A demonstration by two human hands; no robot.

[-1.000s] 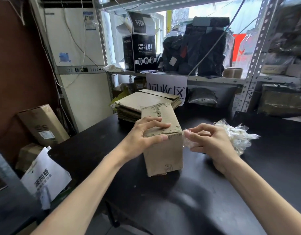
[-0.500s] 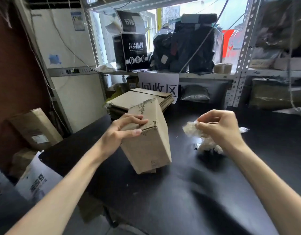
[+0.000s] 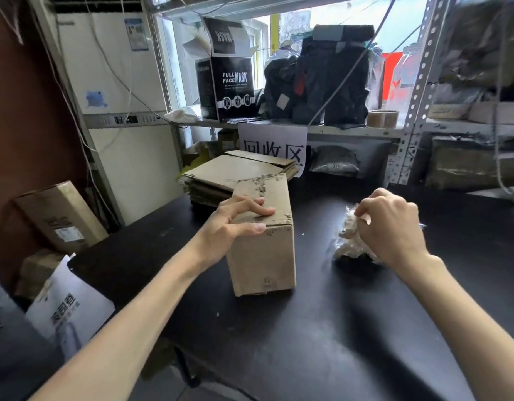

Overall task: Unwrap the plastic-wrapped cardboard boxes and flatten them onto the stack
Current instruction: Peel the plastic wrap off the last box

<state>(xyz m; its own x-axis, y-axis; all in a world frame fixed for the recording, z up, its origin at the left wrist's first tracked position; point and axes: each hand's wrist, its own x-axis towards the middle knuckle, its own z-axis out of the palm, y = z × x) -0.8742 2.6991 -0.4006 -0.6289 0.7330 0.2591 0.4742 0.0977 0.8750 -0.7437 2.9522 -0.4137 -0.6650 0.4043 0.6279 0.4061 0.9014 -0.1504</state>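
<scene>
Right now your left hand (image 3: 235, 224) grips the box (image 3: 264, 250) at its top left edge, with the fingers spread on the top and the thumb pressed on the front face. The box stands upright near the middle of the black table (image 3: 307, 342), flaps closed. Your right hand (image 3: 391, 227) is curled around a wad of plastic (image 3: 346, 244) that rests on the table to the right of the box, apart from it.

Behind the box, at the table's far edge, lies the stack (image 3: 221, 175) of flattened cardboard; the box's top blocks your view of the stack's near corner. A white sign (image 3: 273, 147) hangs from the shelf (image 3: 351, 131) just behind the stack. On the shelf stand a black mask box (image 3: 229, 88) with its lid up, some dark bags (image 3: 322, 82) and a tape roll (image 3: 383, 118). Off the table's left edge a tall carton (image 3: 59, 218) leans, with a white printed sheet (image 3: 67, 311) nearer you.

Your right hand hides much of the wad. The sheets in the stack lie too close to count. A lower carton (image 3: 39, 267) at the left is partly hidden by the white sheet. The shelves at the far right are blurred.

You have one box, one stack, one wad, one sign, one mask box, one tape roll and two cartons.
</scene>
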